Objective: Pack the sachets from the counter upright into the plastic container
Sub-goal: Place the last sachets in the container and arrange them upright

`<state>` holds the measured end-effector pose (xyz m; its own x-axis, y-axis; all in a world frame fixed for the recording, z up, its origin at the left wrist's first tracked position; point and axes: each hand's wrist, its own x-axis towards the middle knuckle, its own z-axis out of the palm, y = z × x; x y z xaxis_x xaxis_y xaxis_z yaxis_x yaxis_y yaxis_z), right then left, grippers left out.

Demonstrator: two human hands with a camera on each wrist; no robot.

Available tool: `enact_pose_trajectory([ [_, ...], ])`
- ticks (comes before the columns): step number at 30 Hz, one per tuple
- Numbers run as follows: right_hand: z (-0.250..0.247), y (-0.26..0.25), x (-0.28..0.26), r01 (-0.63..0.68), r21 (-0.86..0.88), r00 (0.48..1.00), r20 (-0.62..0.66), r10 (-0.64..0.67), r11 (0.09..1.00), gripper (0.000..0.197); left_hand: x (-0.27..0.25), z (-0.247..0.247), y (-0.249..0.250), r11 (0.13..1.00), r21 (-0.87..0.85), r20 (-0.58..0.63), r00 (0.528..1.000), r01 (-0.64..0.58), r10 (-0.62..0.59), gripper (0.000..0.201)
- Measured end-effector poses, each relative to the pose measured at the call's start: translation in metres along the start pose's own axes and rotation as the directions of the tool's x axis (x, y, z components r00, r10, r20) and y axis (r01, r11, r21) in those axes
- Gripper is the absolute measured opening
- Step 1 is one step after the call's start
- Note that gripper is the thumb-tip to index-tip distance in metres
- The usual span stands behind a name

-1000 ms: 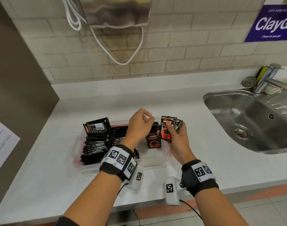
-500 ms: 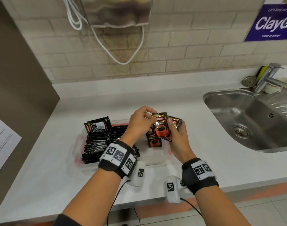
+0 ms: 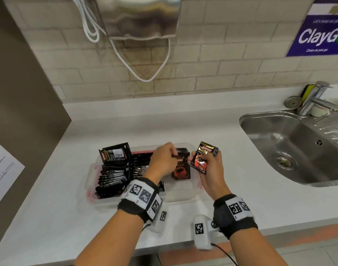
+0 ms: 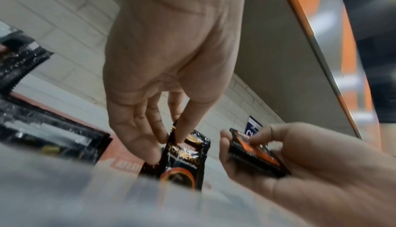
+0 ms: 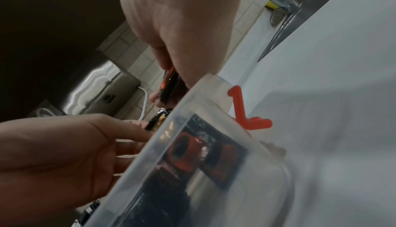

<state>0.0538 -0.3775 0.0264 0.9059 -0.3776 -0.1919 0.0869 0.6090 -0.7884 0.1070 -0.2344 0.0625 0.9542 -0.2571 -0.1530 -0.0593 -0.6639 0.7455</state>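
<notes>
1. Head view: my left hand (image 3: 163,161) is down inside the plastic container (image 3: 191,191), fingertips pinching the top edge of one glossy black sachet (image 3: 180,168) with a red cup printed on it. That sachet stands upright, long axis vertical, print facing me.
2. Left wrist view confirms the pinch: the fingers (image 4: 184,129) close on the sachet's crimped upper seam.
3. My right hand (image 3: 210,169) is curled round a thin stack of sachets (image 3: 203,157), held just right of the container, tilted with the top leaning right. I can make out at least two; the exact count is unclear.
4. The container is a translucent rounded rectangle with red clips. Its left part holds packed rows of black foil sachets (image 3: 114,174) on edge, too many and too tightly pressed to count. One back-facing sachet (image 3: 115,155) with a barcode sticks up above them.
5. It sits on a smooth white counter (image 3: 49,208); a stainless steel sink (image 3: 291,150) lies well to the right.
</notes>
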Motion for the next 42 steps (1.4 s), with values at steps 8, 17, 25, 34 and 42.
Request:
enact_pose_trajectory([
  [8,0.001,0.006,0.003,0.042,-0.13,0.998,0.047,-0.036,0.991,0.03,0.004,0.023,-0.003,0.994,0.084,-0.046,0.997,0.067,-0.063,0.022],
  [17,0.006,0.004,-0.002,0.104,-0.314,0.992,0.105,-0.074,0.944,0.037,-0.002,0.037,-0.012,0.999,-0.021,-0.095,0.995,0.036,-0.038,0.02],
  [25,0.007,0.003,-0.003,0.081,-0.28,0.993,0.104,-0.054,0.956,0.039,-0.002,0.048,-0.017,0.993,-0.03,-0.001,0.994,0.113,-0.113,0.092],
  [34,0.008,0.002,-0.004,0.081,-0.316,0.993,0.11,-0.049,0.945,0.038,0.003,0.056,-0.019,0.996,0.053,-0.156,0.986,0.073,-0.064,0.095],
  [42,0.008,0.001,-0.002,0.038,-0.288,0.994,0.106,-0.008,0.957,0.04,0.0,0.054,-0.015,0.994,-0.102,-0.137,0.989,0.046,-0.06,0.084],
])
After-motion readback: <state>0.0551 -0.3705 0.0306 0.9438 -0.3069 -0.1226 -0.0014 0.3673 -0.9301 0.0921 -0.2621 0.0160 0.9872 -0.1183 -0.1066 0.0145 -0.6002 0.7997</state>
